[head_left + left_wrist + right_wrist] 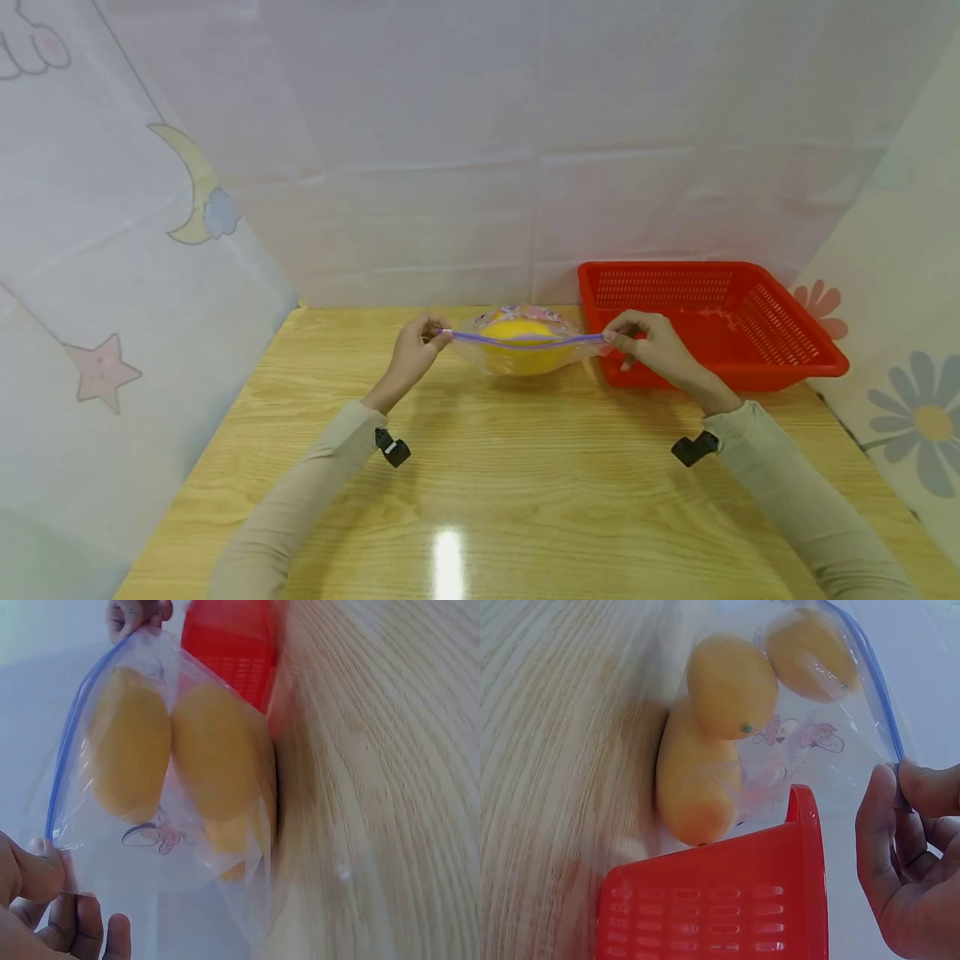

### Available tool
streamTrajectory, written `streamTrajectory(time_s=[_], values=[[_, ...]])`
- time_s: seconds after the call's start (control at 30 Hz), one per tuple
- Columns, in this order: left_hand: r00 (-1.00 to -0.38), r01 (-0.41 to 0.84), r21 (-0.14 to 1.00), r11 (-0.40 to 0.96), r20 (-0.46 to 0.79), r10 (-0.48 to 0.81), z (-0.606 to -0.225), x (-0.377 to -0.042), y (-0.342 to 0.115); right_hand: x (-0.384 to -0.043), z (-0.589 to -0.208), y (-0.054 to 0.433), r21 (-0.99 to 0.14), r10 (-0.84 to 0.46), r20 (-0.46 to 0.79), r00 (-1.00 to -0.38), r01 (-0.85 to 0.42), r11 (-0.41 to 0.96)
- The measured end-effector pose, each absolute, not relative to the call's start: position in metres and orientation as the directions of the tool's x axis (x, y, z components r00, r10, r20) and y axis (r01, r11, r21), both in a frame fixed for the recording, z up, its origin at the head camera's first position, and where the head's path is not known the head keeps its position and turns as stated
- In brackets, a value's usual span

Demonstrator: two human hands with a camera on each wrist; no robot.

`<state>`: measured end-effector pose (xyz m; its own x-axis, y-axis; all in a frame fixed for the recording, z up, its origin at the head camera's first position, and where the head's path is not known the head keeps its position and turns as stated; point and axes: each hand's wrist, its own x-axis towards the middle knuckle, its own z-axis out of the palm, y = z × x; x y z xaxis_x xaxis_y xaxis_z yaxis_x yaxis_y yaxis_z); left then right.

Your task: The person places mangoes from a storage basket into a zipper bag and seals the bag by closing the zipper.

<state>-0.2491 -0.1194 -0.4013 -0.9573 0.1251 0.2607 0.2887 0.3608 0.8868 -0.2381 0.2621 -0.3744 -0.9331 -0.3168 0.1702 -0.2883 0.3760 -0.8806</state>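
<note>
A clear zip bag (468, 353) with a purple-blue zip strip and pink cartoon print stands on the table, its mouth stretched sideways. My left hand (417, 350) pinches one end of the strip between thumb and finger. The other end is pinched by my right hand (654, 343), beside the red basket. Inside the bag are yellow fruits (732, 684), three of them visible in the right wrist view. One is long and mango-like (694, 784); another shows a small green stem end. Whether the zip is closed along its length cannot be told.
A red plastic basket (720, 377) with slotted walls stands at the back right, close against the bag. The wood-grain table (525, 483) reaches back to a pale wall covering (435, 167). Printed sheets also line both sides.
</note>
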Motion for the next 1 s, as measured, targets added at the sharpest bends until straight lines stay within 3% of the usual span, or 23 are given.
streamTrajectory(time_s=[0.13,0.3,0.47,0.57,0.87,1.0], values=[[-0.959,0.284,0.907,0.31,0.268,0.095,-0.4,-0.246,-0.118,-0.238,-0.373,0.261,-0.88,-0.311,0.225,-0.923,-0.33,0.342],[-0.921,0.386,0.896,0.218,0.389,0.031,-0.389,-0.247,-0.114,-0.239,-0.367,0.259,-0.836,-0.284,0.383,-0.879,-0.461,0.298],[-0.892,0.451,0.89,0.07,0.452,0.007,-0.382,-0.249,-0.109,-0.242,-0.36,0.256,-0.824,-0.241,0.444,-0.863,-0.499,0.271],[-0.896,0.443,0.896,0.04,0.443,0.01,-0.384,-0.249,-0.108,-0.243,-0.361,0.254,-0.835,-0.238,0.433,-0.869,-0.487,0.258],[-0.915,0.402,0.901,0.165,0.402,0.037,-0.399,-0.249,-0.111,-0.243,-0.368,0.252,-0.87,-0.213,0.281,-0.936,-0.342,0.354],[-0.947,0.317,0.932,0.174,0.322,0.0,-0.399,-0.246,-0.111,-0.247,-0.373,0.253,-0.88,-0.224,0.22,-0.95,-0.292,0.375]])
